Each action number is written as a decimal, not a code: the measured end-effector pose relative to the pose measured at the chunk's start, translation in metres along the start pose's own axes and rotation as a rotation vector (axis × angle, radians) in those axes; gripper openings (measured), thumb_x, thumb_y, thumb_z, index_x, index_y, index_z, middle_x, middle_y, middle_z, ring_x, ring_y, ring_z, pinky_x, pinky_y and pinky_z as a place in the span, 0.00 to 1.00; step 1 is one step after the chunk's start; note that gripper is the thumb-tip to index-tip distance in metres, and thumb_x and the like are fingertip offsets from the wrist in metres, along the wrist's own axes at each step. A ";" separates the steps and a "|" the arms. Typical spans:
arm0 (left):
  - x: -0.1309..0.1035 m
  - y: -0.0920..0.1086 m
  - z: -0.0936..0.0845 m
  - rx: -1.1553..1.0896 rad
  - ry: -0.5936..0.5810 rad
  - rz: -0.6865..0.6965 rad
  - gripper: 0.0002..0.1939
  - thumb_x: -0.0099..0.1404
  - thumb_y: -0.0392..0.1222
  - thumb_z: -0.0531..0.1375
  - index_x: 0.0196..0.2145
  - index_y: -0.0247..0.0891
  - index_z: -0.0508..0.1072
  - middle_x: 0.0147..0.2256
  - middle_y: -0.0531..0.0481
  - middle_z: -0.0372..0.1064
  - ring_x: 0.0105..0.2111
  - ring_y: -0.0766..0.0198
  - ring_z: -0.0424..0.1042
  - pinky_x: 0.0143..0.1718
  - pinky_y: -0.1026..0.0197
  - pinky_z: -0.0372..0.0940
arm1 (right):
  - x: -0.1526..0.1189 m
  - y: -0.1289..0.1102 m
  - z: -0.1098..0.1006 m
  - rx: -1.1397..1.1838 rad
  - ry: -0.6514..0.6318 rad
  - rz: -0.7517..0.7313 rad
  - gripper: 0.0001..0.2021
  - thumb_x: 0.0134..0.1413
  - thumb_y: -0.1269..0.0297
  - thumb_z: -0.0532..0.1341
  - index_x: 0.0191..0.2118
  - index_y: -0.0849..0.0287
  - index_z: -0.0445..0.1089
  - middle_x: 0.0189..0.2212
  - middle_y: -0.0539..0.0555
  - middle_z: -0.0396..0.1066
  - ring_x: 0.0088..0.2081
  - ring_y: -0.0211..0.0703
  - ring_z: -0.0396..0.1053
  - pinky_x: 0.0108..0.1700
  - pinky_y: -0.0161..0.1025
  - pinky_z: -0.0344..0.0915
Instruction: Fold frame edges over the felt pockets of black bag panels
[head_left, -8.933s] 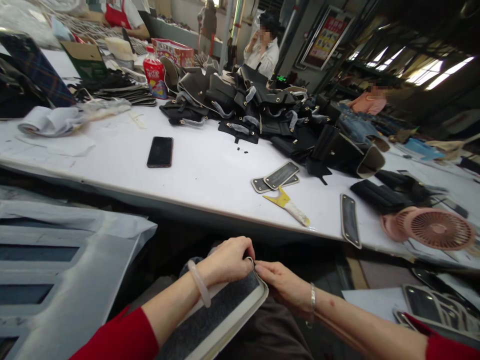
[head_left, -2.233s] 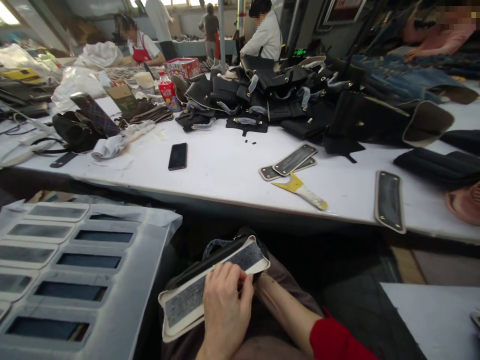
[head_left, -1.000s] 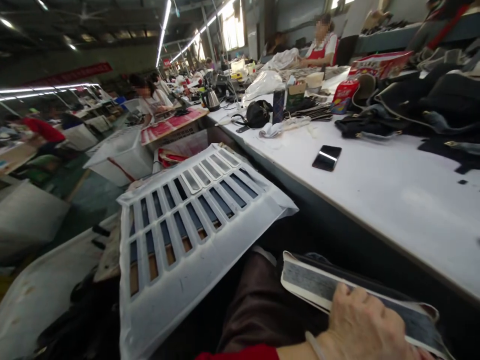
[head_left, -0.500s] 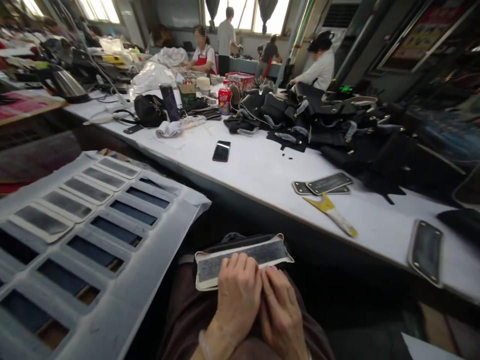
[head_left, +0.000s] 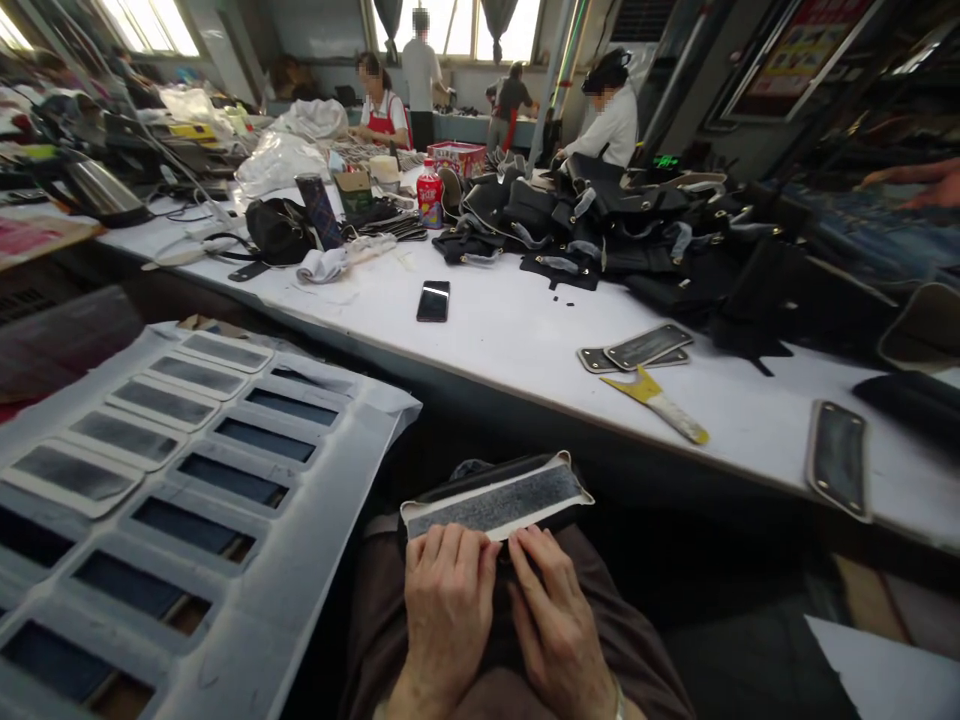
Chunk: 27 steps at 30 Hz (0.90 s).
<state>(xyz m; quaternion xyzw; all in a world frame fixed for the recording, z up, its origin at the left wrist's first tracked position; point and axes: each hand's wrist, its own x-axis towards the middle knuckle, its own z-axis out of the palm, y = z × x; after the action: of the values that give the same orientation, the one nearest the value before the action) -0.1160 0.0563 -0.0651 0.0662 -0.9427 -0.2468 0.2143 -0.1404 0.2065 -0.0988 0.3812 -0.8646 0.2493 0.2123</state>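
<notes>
Two hands: my left hand [head_left: 448,595] and right hand [head_left: 559,600], half-curled, both pinching the pale rim [head_left: 536,518].
Grey-panelled piece [head_left: 510,498]: lower centre of frame; best pressed evenly, edges level.

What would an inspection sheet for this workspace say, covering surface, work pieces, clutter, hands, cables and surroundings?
Surface: white table, small dark scraps on it.
Work pieces: black piece with a pale-edged grey panel on the lap; bag parts piled on the table.
Clutter: phone, red bottle, yellow-and-white tool.
Hands: left hand and right hand at the panel's near edge; grip unclear.
Cables: what looks like a dark cord by the kettle; its ends can't be traced.
Surroundings: slotted white frame at left; people beyond the table, one in a red apron.
</notes>
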 end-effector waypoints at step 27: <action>-0.050 -0.068 0.019 -0.347 0.251 -0.254 0.25 0.60 0.40 0.63 0.54 0.42 0.62 0.63 0.38 0.54 0.63 0.48 0.57 0.60 0.41 0.59 | 0.021 -0.031 0.021 -0.019 -0.105 -0.160 0.23 0.58 0.77 0.48 0.58 0.71 0.65 0.55 0.61 0.66 0.62 0.50 0.55 0.67 0.49 0.46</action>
<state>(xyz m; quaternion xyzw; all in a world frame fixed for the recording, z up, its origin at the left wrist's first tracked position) -0.0775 0.0166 -0.1321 0.1764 -0.8364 -0.4199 0.3050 -0.1335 0.1642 -0.0949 0.4595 -0.8436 0.2029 0.1898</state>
